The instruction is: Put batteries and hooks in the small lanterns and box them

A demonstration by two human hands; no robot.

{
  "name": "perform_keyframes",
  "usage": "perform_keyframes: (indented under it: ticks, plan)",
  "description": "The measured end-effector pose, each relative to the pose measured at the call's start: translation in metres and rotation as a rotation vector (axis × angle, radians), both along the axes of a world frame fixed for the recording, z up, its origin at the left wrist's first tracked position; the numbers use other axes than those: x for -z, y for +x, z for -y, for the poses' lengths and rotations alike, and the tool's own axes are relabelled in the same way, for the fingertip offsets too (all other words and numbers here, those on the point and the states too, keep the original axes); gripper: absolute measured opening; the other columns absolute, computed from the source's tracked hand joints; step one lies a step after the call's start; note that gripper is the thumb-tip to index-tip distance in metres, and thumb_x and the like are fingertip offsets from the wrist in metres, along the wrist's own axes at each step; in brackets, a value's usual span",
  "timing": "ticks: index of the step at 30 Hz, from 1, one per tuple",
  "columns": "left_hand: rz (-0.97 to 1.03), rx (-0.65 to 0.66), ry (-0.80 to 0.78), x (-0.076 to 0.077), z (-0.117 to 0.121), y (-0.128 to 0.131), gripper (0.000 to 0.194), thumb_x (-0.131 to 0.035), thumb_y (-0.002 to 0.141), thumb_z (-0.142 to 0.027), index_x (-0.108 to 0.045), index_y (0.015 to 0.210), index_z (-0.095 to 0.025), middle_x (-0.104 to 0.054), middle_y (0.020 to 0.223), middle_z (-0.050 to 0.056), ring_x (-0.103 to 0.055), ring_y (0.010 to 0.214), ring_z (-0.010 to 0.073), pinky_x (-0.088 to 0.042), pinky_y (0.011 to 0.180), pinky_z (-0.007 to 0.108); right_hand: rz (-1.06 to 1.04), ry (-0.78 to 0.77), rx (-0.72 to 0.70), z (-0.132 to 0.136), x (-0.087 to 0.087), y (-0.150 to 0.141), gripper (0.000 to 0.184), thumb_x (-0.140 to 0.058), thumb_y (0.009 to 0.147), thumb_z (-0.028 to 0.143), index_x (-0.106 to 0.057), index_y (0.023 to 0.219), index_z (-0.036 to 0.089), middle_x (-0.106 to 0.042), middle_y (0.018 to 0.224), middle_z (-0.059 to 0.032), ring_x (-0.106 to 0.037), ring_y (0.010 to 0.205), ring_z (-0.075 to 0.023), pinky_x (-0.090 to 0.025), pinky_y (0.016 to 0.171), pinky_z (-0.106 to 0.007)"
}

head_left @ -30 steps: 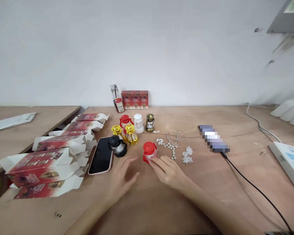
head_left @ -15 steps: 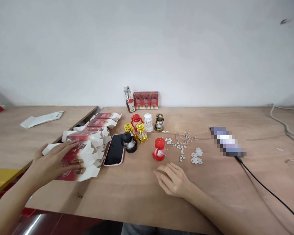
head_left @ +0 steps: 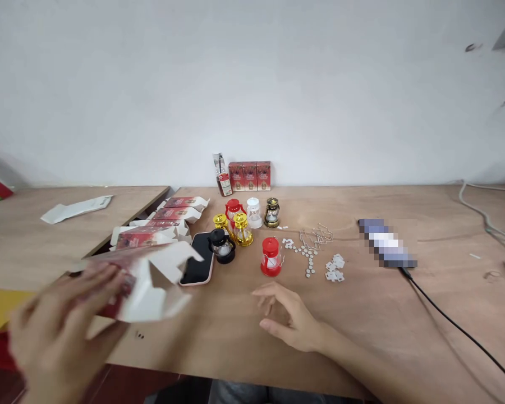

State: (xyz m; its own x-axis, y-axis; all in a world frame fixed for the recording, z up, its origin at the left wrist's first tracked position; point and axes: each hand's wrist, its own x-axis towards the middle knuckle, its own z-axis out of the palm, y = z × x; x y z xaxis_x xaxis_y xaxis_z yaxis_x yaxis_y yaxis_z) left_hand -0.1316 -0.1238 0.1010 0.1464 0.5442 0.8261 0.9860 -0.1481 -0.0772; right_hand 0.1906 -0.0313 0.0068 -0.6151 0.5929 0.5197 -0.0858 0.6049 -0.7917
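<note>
My left hand (head_left: 63,325) holds a flat red and white carton (head_left: 143,275) lifted off the stack of cartons (head_left: 160,224) at the left; the hand is blurred by motion. Over the wooden table (head_left: 362,314) my right hand (head_left: 290,317) hovers open with fingers spread, just in front of a small red lantern (head_left: 271,257). Behind the lantern stand a black lantern (head_left: 221,245), two gold ones (head_left: 240,229), another red one (head_left: 233,207), a white one (head_left: 253,212) and a dark bronze one (head_left: 271,212).
A black phone in a pink case (head_left: 197,259) lies beside the cartons. Small white parts (head_left: 334,268), silver discs (head_left: 307,259) and wire handles (head_left: 315,235) lie right of the lanterns. Three red boxes (head_left: 249,175) stand by the wall. A cable (head_left: 454,322) runs off right.
My left hand went from the table centre to the carton stack and has lifted one carton. My right hand let go of the red lantern and drew back toward me.
</note>
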Motion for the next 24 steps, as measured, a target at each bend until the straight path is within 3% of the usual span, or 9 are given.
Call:
perform_keyframes:
  ticks: [2,4,7,9,13,15,19,21,24]
  plan:
    - [-0.14,0.038,0.095,0.019,-0.001,0.038,0.055,-0.067,0.074,-0.018,-0.053,0.124,-0.035,-0.068,0.104,0.004,-0.065,0.092,0.0245,-0.046,0.085,0.043,-0.086,-0.3,-0.184,0.004,-0.001,-0.002,0.05,-0.056,0.087,0.049,-0.043,0.128,0.024,-0.062,0.109,-0.0107,-0.064,0.089,-0.0168,-0.054,0.074,-0.032]
    - [-0.23,0.125,0.016,0.04,-0.008,0.073,0.051,-0.062,0.077,-0.012,-0.053,0.124,-0.027,-0.071,0.098,0.007,-0.066,0.088,0.0231,-0.045,0.084,0.041,-0.169,-0.526,-0.288,0.008,0.0,-0.005,0.056,-0.053,0.085,0.058,-0.042,0.13,0.026,-0.062,0.11,-0.01,-0.063,0.094,-0.0184,-0.054,0.078,-0.035]
    - [-0.23,0.206,-0.04,0.062,-0.02,0.109,0.034,-0.057,0.081,-0.012,-0.058,0.114,-0.021,-0.072,0.094,0.009,-0.067,0.088,0.0233,-0.04,0.089,0.042,-0.231,-0.732,-0.204,0.007,0.002,-0.007,0.055,-0.057,0.083,0.057,-0.047,0.128,0.026,-0.062,0.113,-0.0082,-0.061,0.103,-0.0203,-0.052,0.084,-0.035]
    - [-0.214,0.232,-0.057,0.067,-0.026,0.121,0.023,-0.058,0.083,-0.018,-0.06,0.105,-0.021,-0.073,0.09,0.007,-0.068,0.083,0.0215,-0.039,0.087,0.039,-0.253,-0.808,-0.114,0.002,0.002,-0.008,0.057,-0.068,0.077,0.05,-0.051,0.125,0.024,-0.063,0.115,-0.0067,-0.059,0.105,-0.0212,-0.05,0.087,-0.035]
    - [-0.315,0.326,-0.073,0.065,-0.028,0.125,0.013,-0.068,0.079,-0.03,-0.061,0.087,-0.023,-0.07,0.076,-0.001,-0.062,0.065,0.0144,-0.037,0.075,0.031,-0.2,-0.774,-0.067,-0.013,-0.002,-0.005,0.044,-0.073,0.067,0.028,-0.061,0.108,0.021,-0.068,0.102,-0.0025,-0.061,0.095,-0.0195,-0.049,0.082,-0.031]
    - [-0.316,0.334,-0.077,0.06,-0.028,0.124,0.02,-0.071,0.076,-0.035,-0.06,0.091,-0.026,-0.069,0.082,0.0,-0.061,0.073,0.0162,-0.038,0.079,0.032,-0.134,-0.711,-0.009,-0.017,-0.005,-0.002,0.032,-0.065,0.069,0.02,-0.064,0.101,0.02,-0.069,0.097,-0.0015,-0.063,0.091,-0.0178,-0.049,0.079,-0.03]
    - [-0.223,0.353,-0.223,0.05,-0.038,0.128,0.03,-0.065,0.078,-0.035,-0.058,0.106,-0.031,-0.06,0.115,0.009,-0.052,0.112,0.0292,-0.035,0.093,0.045,-0.02,-0.563,0.08,-0.018,-0.007,0.003,0.025,-0.049,0.075,0.013,-0.066,0.093,0.019,-0.071,0.092,-0.0024,-0.064,0.084,-0.0157,-0.049,0.076,-0.029]
    - [-0.24,0.427,-0.34,0.049,-0.044,0.13,0.033,-0.061,0.08,-0.035,-0.058,0.112,-0.03,-0.055,0.124,0.012,-0.051,0.115,0.0303,-0.037,0.094,0.047,-0.037,-0.523,0.122,-0.016,-0.007,0.004,0.025,-0.048,0.076,0.013,-0.063,0.095,0.019,-0.071,0.092,-0.0026,-0.065,0.085,-0.0156,-0.049,0.075,-0.029]
    - [-0.2,0.477,-0.405,0.054,-0.047,0.131,0.04,-0.057,0.08,-0.025,-0.055,0.12,-0.029,-0.055,0.119,0.011,-0.056,0.103,0.0241,-0.044,0.086,0.037,-0.155,-0.599,0.198,-0.015,-0.005,0.003,0.02,-0.052,0.075,0.014,-0.054,0.093,0.021,-0.072,0.088,-0.0015,-0.067,0.081,-0.0157,-0.049,0.069,-0.027]
